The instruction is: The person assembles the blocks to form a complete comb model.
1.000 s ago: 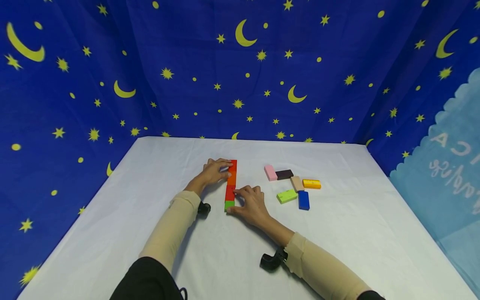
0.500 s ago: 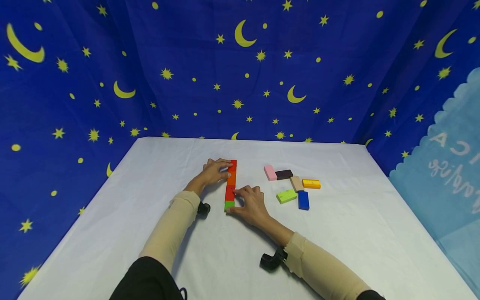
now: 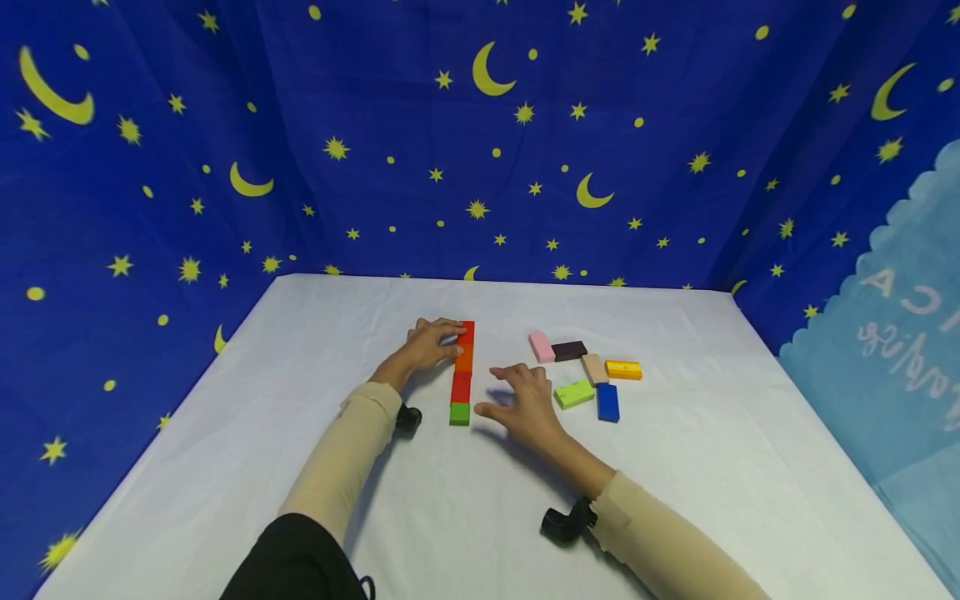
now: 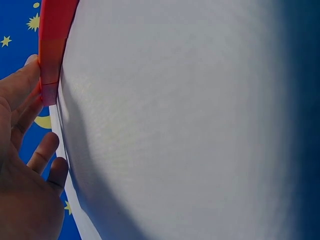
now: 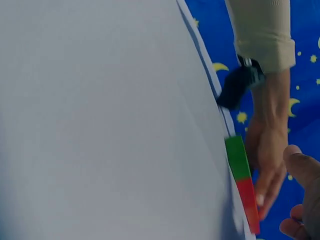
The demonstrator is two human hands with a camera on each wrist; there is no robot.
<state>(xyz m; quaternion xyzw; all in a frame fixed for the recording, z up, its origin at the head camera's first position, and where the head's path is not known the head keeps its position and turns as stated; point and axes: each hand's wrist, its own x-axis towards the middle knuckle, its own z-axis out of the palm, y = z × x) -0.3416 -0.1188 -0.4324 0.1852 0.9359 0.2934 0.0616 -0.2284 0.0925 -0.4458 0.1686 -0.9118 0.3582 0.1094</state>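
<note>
1. Four blocks form a straight row on the counter: far red, orange, near red and, nearest the person, green. They stand end to end, touching, in the same place as in the earlier frames.
2. One clear change: the right hand has come off the row. Half a second ago its thumb was at green and its forefinger at near red; now it sits just right of both, touching neither, thumb and forefinger well apart.
3. Green, partly covered by that thumb before, now shows its whole top.
4. The right sleeve and the black wrist camera have shifted to the right along with the hand.
5. The left hand is where it was, its fingers touching the left side of the row at far red and orange. They are loosely extended; in the left wrist view two others stay free of the blocks.
6. Six more blocks lie unmoved in a loose cluster to the right: pink, brown, tan, yellow, lime and blue.
</note>
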